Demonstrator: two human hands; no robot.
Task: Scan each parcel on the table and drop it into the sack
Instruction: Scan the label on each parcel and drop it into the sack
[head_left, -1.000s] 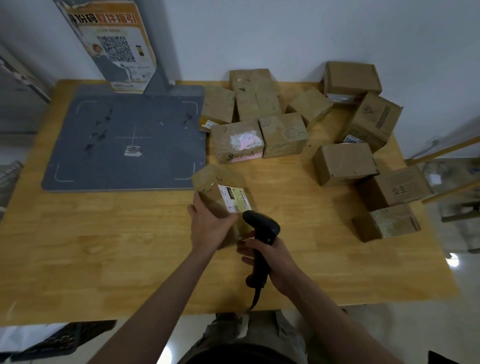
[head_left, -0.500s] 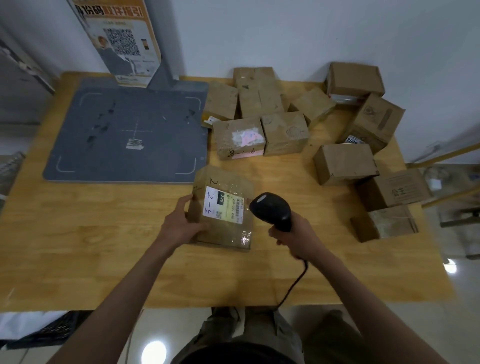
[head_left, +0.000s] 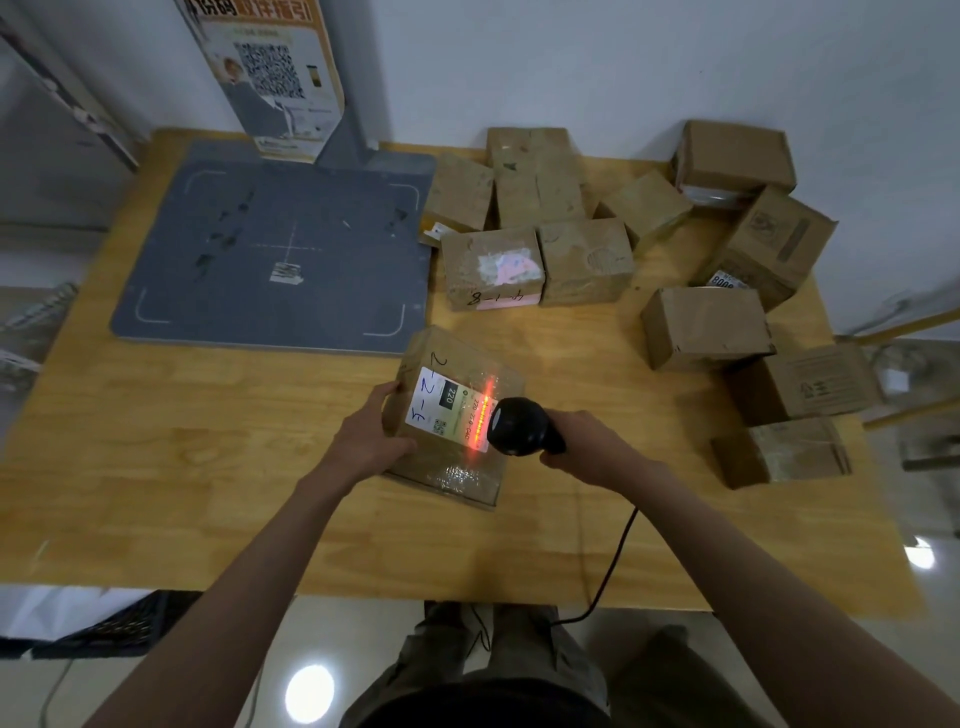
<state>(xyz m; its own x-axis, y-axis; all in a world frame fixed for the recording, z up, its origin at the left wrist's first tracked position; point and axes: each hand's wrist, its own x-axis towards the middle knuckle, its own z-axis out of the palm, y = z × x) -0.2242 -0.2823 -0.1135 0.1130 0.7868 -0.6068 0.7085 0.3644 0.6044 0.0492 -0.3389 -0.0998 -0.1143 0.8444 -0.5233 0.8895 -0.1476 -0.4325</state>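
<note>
A taped cardboard parcel (head_left: 457, 467) lies on the wooden table (head_left: 156, 467), its white label facing up. My left hand (head_left: 366, 441) grips the parcel's left edge. My right hand (head_left: 592, 447) holds a black handheld scanner (head_left: 519, 427) just right of the label. A red scan line glows across the label's barcode. Several more cardboard parcels (head_left: 706, 327) lie in a heap at the back right of the table. No sack is in view.
A grey scanning pad (head_left: 275, 249) with a post and QR-code poster (head_left: 270, 67) covers the table's back left. The scanner's cable (head_left: 608, 566) hangs over the front edge. A dark crate (head_left: 109, 623) sits on the floor at lower left.
The parcel was laid flat with its label up. My right hand raised the scanner and brought it over the label, where the red scan line now shows.
</note>
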